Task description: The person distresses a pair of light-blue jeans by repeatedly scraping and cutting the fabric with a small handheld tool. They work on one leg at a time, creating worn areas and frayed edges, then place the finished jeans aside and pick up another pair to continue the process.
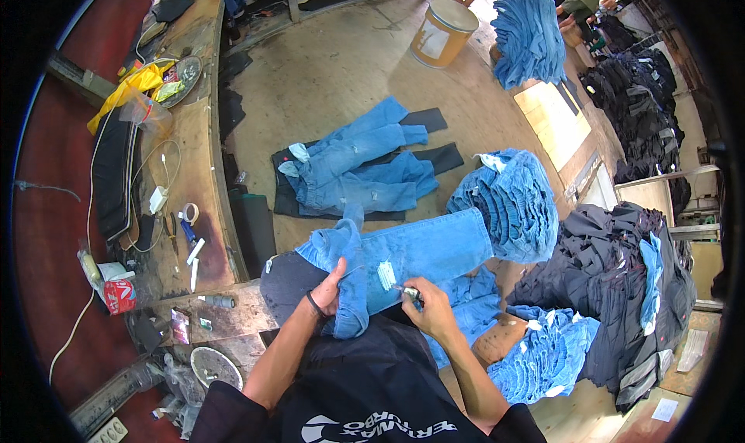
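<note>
A pair of blue jeans [434, 245] is stretched over a dark board [291, 291] in front of me, one leg reaching to the right. The leg bears a pale, whitish frayed-looking patch [386, 274]. My left hand [330, 290] grips the bunched denim at the left, its thumb on top and its other fingers partly hidden. Just right of the patch, my right hand [431, 312] is closed round a small tool [411, 292], its narrow tip against or very near the patch. The tool's exact kind is hard to make out.
Beyond lie jeans on dark boards [353, 167]. Folded denim piles [508, 206] and dark garments [605, 272] stand right. A bench [206, 202] at left carries tape [190, 213], pliers and cables. A round drum [444, 33] stands far off; another person [583, 0] is at far right.
</note>
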Demonstrator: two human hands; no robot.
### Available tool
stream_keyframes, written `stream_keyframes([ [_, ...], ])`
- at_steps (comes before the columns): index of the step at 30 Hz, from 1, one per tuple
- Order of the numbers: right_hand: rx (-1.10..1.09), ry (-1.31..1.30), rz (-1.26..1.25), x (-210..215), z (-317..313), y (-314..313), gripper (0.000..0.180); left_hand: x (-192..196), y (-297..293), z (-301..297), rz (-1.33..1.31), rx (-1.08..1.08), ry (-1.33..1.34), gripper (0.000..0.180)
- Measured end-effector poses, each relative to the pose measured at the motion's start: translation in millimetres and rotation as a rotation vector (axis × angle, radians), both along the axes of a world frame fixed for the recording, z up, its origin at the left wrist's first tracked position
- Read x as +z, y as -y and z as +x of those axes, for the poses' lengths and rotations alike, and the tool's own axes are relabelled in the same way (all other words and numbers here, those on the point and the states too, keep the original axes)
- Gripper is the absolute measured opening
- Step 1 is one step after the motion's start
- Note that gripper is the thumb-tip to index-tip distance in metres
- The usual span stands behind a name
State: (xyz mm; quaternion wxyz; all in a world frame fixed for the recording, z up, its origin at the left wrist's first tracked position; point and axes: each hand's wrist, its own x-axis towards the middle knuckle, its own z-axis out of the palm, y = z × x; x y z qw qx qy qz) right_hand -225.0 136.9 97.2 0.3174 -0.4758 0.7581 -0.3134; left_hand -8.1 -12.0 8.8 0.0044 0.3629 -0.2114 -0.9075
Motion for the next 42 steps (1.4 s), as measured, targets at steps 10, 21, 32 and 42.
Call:
stream_keyframes([
  [10,-0.178,-0.137,-0.023,-6,2,-3,0.02,-3,-7,-1,0.021,0.12,-0.046,0.106],
  [21,-0.405,-0.128,-0.106,-47,-80,8,0.041,24,6,156,-0.427,0.402,0.659,0.03],
  [32,-0.303,-0.065,-0.059,-46,-23,23,0.044,49,-4,153,-0.713,0.075,0.555,0.071],
  [42,-0.392,-0.1,-0.136,-25,10,41,0.028,41,36,223,-0.477,-0.216,0.173,0.086],
])
